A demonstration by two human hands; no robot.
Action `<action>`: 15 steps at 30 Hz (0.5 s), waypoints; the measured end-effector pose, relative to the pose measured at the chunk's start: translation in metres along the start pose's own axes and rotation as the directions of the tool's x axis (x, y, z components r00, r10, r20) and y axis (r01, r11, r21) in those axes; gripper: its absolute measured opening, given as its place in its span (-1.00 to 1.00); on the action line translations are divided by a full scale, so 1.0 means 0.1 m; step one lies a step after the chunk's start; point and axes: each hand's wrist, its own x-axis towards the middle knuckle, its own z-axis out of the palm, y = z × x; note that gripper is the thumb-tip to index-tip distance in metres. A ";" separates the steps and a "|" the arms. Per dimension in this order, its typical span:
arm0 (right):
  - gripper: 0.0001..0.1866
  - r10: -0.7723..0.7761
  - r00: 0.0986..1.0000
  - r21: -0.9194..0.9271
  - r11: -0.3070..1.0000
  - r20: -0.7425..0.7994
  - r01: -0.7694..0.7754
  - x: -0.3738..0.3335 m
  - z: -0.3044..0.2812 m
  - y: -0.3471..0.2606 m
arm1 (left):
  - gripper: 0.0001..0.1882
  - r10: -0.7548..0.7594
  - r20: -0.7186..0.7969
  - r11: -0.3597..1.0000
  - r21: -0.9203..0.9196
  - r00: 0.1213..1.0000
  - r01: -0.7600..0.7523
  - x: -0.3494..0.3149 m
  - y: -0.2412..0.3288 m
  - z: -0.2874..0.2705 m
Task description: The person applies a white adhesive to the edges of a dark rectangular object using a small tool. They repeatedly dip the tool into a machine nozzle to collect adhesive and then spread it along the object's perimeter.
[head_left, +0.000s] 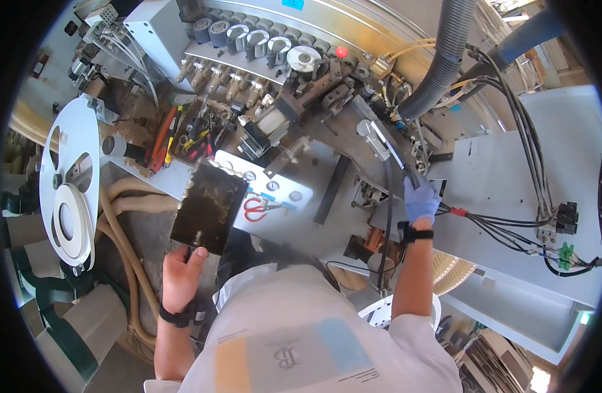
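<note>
My bare left hand point(181, 278) grips a dark rectangular plate-like piece point(209, 206) by its lower end. The piece is stained brown, with a pale bumpy top edge and a small bolt point(198, 238) near my thumb. On the right, my right hand point(421, 200) wears a lavender glove. Its fingers are closed round the dark handle of a long, slim tool with a pale shaft point(387, 144), which points up and left over the machine. Just right of the dark piece, red-handled scissors point(253, 210) lie by a white panel with round gauges point(272, 186).
Pliers and other hand tools point(176, 137) crowd the bench at left. Grey cylinders and brass fittings point(232, 82) line the back. A white reel point(68, 190) stands far left, above beige hoses point(127, 255). A grey hose point(445, 59) and black cables point(491, 223) run at right.
</note>
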 end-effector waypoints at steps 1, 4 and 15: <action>-0.52 0.060 0.998 -0.038 0.997 -0.016 -0.060 0.14 0.05 0.02 | -0.58 -0.031 -0.006 0.999 -0.029 0.999 0.031 0.00 -0.05 -0.04; -0.50 0.052 0.999 0.028 0.998 -0.014 -0.052 0.57 0.19 0.05 | -0.58 -0.097 0.004 0.993 -0.068 0.995 0.097 0.04 -0.17 -0.06; -0.43 0.067 0.998 0.457 0.887 0.020 -0.068 1.72 1.30 0.59 | -0.62 -0.225 0.123 0.970 -0.064 0.967 0.234 0.18 -0.30 0.28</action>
